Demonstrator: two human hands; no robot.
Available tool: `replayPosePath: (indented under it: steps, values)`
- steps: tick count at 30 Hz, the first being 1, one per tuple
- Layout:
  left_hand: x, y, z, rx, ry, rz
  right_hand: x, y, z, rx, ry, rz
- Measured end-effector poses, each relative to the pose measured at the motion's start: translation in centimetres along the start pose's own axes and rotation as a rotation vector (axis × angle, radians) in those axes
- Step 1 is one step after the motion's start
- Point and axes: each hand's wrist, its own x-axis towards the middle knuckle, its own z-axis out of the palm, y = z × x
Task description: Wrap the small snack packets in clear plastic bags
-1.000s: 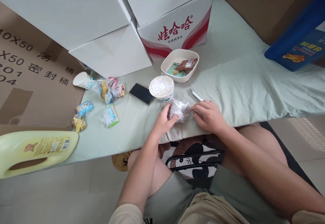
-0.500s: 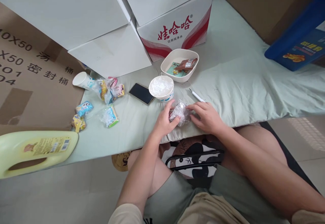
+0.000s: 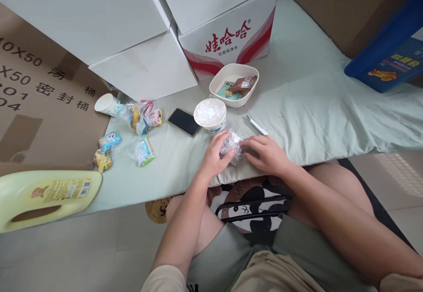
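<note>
A small bundle in crinkled clear plastic wrap (image 3: 232, 145) rests at the front edge of the cloth-covered surface; what lies inside it is hard to make out. My left hand (image 3: 214, 156) grips it from the left, thumb in front and fingers behind. On the other side, the curled fingers of my right hand (image 3: 267, 154) close on the wrap's right edge. Just beyond them stands a paper bowl (image 3: 214, 127) filled with clear plastic film. A white pen-like tool with a thin tip (image 3: 257, 125) lies above my right hand.
A white dish (image 3: 236, 103) holding packets stands behind the bowl. Left of it are a phone (image 3: 183, 121), several wrapped snack packets (image 3: 144, 151) and a tipped paper cup (image 3: 108, 105). A yellow jug (image 3: 72, 190), white cartons (image 3: 228, 36) and a blue container (image 3: 385, 49) surround the surface.
The bundle has turned slightly and its wrap lies closer in. My right hand has shifted a little left along with it; my left hand barely moves.
</note>
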Motion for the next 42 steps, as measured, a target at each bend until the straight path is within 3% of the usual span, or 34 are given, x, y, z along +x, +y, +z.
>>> replayPosePath:
  steps: [15,22,31,42]
  values:
    - [0.1,0.2,-0.1,-0.013,0.014,-0.037,0.1,0.1,0.0,0.029,-0.018,0.0]
    - [0.0,0.6,-0.3,-0.194,-0.032,-0.234,0.2,0.1,0.1,0.033,-0.016,0.001]
    - [-0.1,0.3,-0.8,-0.378,-0.062,-0.221,-0.1,0.2,0.4,-0.006,0.042,-0.046]
    - [0.1,0.5,-0.5,-0.193,0.002,-0.229,0.1,-0.3,-0.6,0.173,0.177,-0.117]
